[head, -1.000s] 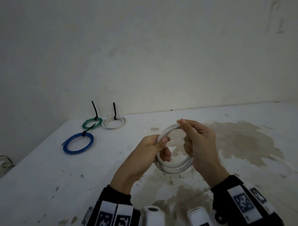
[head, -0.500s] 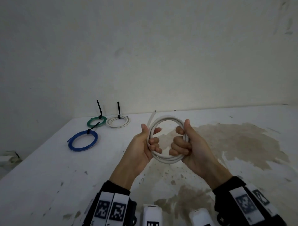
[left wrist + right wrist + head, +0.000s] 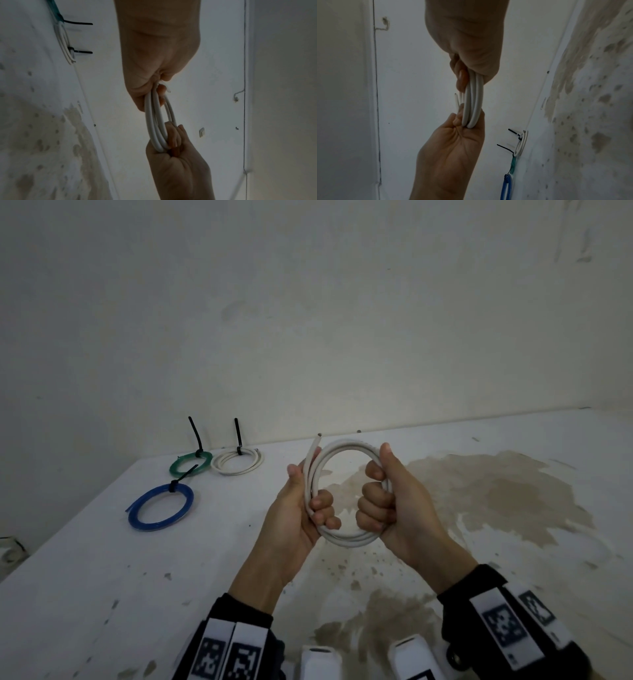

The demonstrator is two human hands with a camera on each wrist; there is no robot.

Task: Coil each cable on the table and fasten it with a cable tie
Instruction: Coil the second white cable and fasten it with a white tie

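A thick white cable (image 3: 346,448) is wound into an upright coil, held above the table between both hands. My left hand (image 3: 310,501) grips the coil's left side, fingers curled through the ring; a loose cable end (image 3: 317,441) sticks up past the thumb. My right hand (image 3: 383,494) grips the right side with a closed fist. The left wrist view shows the white cable (image 3: 155,128) edge-on between my left hand (image 3: 154,86) and my right hand (image 3: 173,140). The right wrist view shows the white cable (image 3: 473,102) between my right hand (image 3: 465,73) and my left hand (image 3: 462,121). No tie is on this coil.
Three tied coils lie at the table's back left: a blue coil (image 3: 161,506), a green coil (image 3: 190,463) and a small white coil (image 3: 237,462), each with a black cable tie (image 3: 195,434). The white table (image 3: 85,577) has brown stains (image 3: 496,494) on the right. A wall stands behind.
The coil was turned from a loose, tilted loop to an upright ring. My right hand went from pinching its top to a fist on its right side, and both hands rose slightly.
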